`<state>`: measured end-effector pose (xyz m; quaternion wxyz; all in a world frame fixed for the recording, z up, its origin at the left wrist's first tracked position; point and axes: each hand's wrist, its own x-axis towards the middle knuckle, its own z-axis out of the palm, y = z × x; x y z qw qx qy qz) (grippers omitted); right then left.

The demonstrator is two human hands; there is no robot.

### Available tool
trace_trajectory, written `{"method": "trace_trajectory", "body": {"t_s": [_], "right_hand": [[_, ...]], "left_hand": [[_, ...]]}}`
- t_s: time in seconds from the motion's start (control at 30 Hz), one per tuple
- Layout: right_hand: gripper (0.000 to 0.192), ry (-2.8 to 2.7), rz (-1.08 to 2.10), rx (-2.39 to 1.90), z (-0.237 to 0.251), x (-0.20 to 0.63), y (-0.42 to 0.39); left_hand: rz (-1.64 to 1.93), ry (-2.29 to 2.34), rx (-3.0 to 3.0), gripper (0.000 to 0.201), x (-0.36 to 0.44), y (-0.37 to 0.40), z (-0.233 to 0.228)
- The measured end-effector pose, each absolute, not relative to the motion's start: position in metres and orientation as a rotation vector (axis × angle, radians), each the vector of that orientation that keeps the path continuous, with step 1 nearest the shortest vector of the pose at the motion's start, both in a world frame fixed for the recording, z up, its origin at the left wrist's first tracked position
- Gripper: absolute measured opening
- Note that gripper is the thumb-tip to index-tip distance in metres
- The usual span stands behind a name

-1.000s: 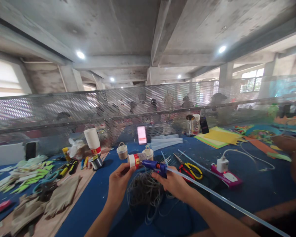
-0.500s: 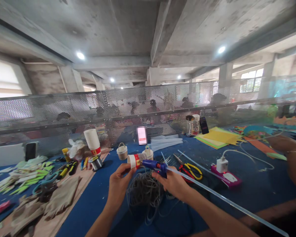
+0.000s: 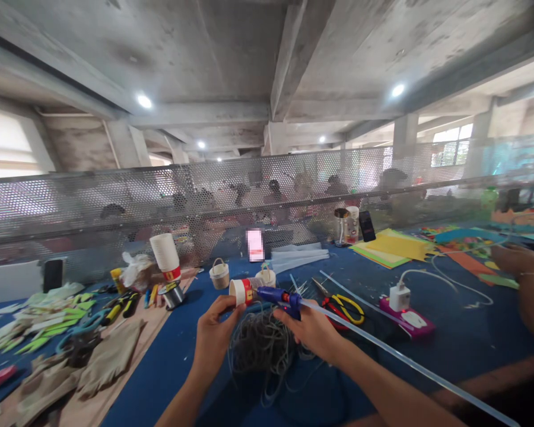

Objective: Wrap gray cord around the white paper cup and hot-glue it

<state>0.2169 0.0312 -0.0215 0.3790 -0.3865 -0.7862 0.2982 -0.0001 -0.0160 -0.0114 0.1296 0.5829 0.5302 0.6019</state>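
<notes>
Left hand: the left hand (image 3: 213, 339) pinches a small paper cup (image 3: 241, 291) by its rim, tipped sideways so its wall faces the nozzle.
Right hand: the right hand (image 3: 312, 330) is wrapped round a blue glue gun (image 3: 279, 297), nozzle touching the cup – a grip that seems meant to steady the tip.
Glue stick: a long clear glue stick (image 3: 396, 358) trails back from the gun past the right forearm.
Below the hands: a tangle of grey cord (image 3: 260, 344) lies on the blue table (image 3: 463, 344).
Right of the gun: yellow-handled scissors (image 3: 347, 306), then a white charger (image 3: 400, 297).
Beyond the cup: two tiny baskets (image 3: 219, 275) – near.
Room: bare blue cloth shows just left of the left wrist; a mesh screen (image 3: 115, 201) closes the far edge.
</notes>
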Motion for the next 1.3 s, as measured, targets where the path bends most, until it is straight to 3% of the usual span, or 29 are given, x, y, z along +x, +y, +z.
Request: {"method": "trace_trajectory", "body": {"t_s": [1.3], "right_hand": [[0.044, -1.986, 0.77, -0.952, -0.0201, 0.2179, 0.0326]], "left_hand": [[1.752, 1.559, 1.822, 0.016, 0.0017, -0.0163, -0.014]]}}
